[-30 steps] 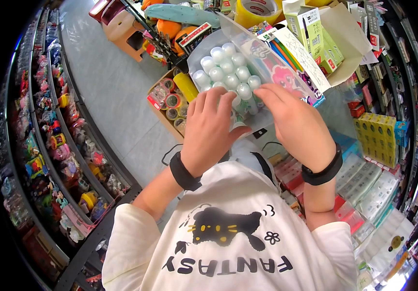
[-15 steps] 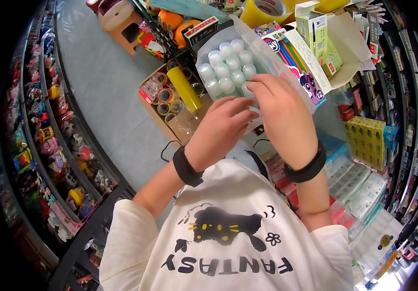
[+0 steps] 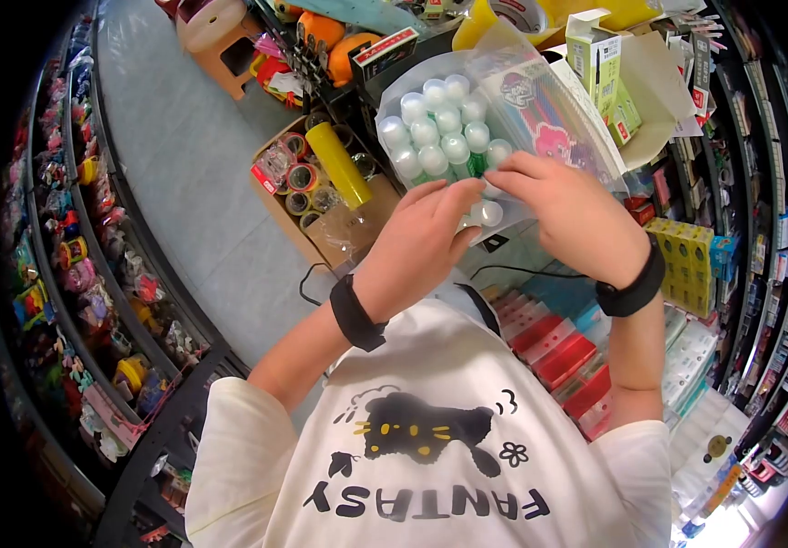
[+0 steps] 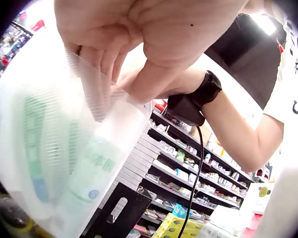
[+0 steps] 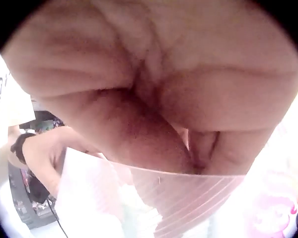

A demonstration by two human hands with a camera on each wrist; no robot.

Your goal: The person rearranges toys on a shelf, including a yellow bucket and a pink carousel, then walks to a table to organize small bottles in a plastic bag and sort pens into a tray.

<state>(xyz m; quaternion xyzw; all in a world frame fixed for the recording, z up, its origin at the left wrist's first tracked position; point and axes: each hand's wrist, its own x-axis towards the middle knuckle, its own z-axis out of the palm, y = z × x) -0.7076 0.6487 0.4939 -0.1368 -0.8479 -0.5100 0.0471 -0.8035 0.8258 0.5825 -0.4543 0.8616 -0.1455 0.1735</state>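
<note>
A translucent plastic box [image 3: 392, 99] holds several upright glue bottles [image 3: 453, 148] with rounded whitish caps and green labels. My left hand [image 3: 419, 236] reaches over its near side, thumb and fingers bent around the cap of a near glue bottle [image 4: 97, 161]. In the left wrist view, the fingers show through the ribbed wall. My right hand [image 3: 586, 212] comes in from the right, its fingertips among the caps at the box's right front corner. The right wrist view shows those fingers dipping behind the wall [image 5: 89, 191]; whether they grip a bottle, I cannot tell.
An open carton of tape rolls [image 3: 298, 233] stands left of the box, a yellow roll [image 3: 339, 166] on top. The box's clear lid [image 3: 540, 100] overlaps a colored-pencil pack at right. Beyond are pen boxes [image 3: 595, 68]. Stocked shelves [image 3: 74, 247] line the left.
My left hand has moved right from over the caps to the near side. My right hand shifted left, then back right. The clear lid rose off the pencil pack and lies over it again.
</note>
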